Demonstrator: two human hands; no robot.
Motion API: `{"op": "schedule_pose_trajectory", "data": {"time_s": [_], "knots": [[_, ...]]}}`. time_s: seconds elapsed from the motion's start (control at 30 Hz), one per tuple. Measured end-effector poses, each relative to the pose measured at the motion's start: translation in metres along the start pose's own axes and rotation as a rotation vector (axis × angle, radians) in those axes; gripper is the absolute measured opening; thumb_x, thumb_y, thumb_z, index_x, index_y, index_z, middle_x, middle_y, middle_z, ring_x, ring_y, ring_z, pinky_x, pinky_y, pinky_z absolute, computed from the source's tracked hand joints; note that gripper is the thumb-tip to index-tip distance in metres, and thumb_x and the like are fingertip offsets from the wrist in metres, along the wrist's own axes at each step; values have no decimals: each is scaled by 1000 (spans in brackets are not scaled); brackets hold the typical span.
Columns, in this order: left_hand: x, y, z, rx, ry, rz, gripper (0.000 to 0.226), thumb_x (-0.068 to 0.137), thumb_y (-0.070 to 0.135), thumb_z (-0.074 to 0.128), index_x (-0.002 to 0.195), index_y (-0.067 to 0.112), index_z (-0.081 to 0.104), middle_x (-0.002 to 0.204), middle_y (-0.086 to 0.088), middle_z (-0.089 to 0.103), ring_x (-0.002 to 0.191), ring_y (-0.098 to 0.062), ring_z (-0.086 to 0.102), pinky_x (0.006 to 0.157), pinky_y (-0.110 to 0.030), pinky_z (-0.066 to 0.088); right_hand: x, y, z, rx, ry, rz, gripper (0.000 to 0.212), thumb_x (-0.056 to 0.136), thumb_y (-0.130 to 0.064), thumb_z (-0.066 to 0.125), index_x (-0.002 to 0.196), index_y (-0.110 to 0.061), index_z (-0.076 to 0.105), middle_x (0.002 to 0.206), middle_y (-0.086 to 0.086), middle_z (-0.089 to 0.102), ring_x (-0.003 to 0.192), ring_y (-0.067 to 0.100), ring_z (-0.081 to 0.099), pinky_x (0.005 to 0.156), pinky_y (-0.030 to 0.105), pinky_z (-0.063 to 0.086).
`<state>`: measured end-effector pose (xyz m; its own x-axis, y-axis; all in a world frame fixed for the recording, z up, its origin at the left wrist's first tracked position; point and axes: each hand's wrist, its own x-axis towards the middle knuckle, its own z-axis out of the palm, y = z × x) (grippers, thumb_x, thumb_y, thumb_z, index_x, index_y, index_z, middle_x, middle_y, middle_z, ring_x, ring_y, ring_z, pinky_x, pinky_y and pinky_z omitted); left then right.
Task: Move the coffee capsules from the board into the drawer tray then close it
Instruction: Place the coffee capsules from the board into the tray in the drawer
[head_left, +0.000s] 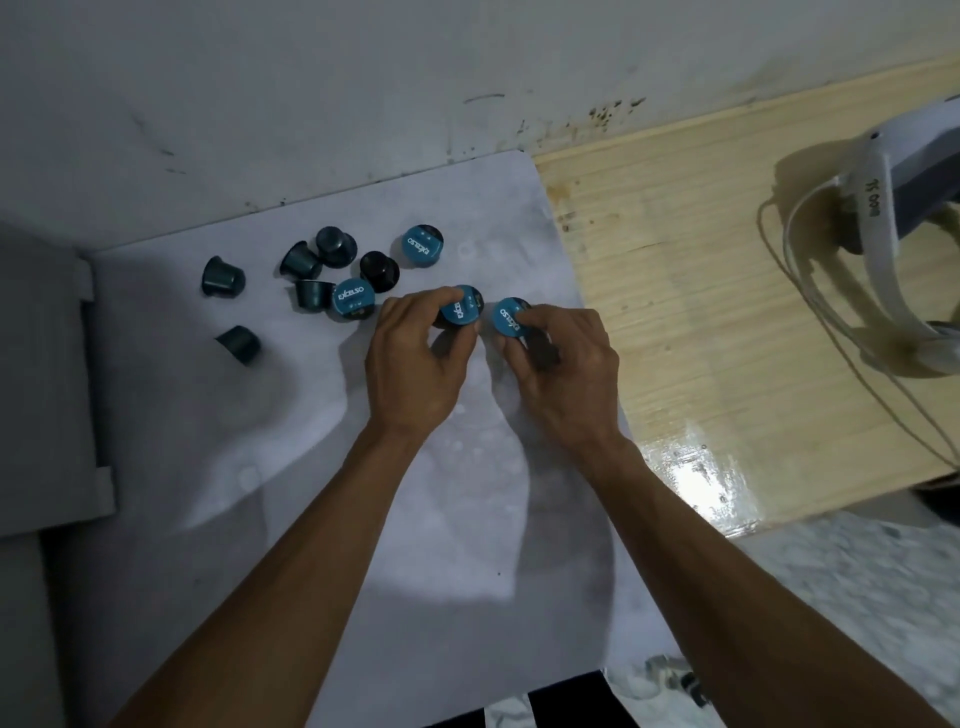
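From the head view, both hands work over a pale grey board (291, 415) that lies against a wall, with a wooden worktop (701, 312) along its right edge. The left hand (415, 364) pinches one coffee capsule (460, 312) between thumb and fingertips, its blue foil lid facing up. The right hand (561, 374) grasps a second capsule (511, 317) the same way, and a dark shape beneath its fingers may be another capsule held in the same hand, though it is too shadowed to be sure. The two held capsules sit just beside each other, near the middle of the board towards its right edge.

The loose capsules (332, 270) are scattered near the far edge of the board: several lie on their sides, two show blue lids, and one lies apart towards the left edge (238, 343).

A grey unit (47, 374) touches the left edge of the board; this is probably the drawer, but no tray is in sight.

Risks from here, as I judge them: the capsules are small, smooth and tapered, so a fingertip pinch could slip in carrying them across. Those on their sides could roll off the board if knocked by a passing forearm. Carrying two in one hand raises the chance of a drop.

On the worktop's far right corner rests a white headset with cable (872, 234).
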<state>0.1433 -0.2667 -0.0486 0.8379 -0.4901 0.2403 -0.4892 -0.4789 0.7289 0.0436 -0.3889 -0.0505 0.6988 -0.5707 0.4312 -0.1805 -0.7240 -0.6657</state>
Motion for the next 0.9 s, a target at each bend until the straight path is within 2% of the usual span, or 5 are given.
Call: {"op": "schedule_pose_trajectory", "data": {"time_s": [0.17,0.3,0.63,0.77,0.9], "knots": [[-11,14,-23,-65,54,-47,28,83,20,76,108,11,68,99,2,70,88,-15,62,75,-37,54,3,-21,-9,55,-10,84,20,84,-29,77,77,-14,66,69,-3,66,67,11,59,68,26,49],[-28,33,-54,-94,132,-74,29,81,15,77,109,14,69,99,12,64,89,-15,62,68,-34,54,4,-39,-28,121,-107,24,16,80,-13,79,94,-8,71,91,3,73,84,17,62,75,24,48],[-83,67,-173,-33,297,-97,32,79,20,80,108,28,68,94,37,56,71,-1,56,62,-16,43,-1,-141,-49,249,-119,-107,26,76,-16,84,97,-10,72,93,0,72,81,18,65,72,22,50],[-119,67,-233,-36,342,-148,30,79,20,80,104,30,68,89,36,59,62,4,50,61,-10,40,-23,-198,-48,283,-127,-159,27,74,-17,85,96,-12,72,93,-4,71,79,14,63,73,10,44],[-174,55,-299,-28,388,-161,26,77,20,82,100,24,71,91,16,68,59,6,51,54,-10,41,-64,-256,-40,324,-152,-164,27,76,-23,83,97,-12,72,90,-2,71,77,13,64,70,10,44]]}}
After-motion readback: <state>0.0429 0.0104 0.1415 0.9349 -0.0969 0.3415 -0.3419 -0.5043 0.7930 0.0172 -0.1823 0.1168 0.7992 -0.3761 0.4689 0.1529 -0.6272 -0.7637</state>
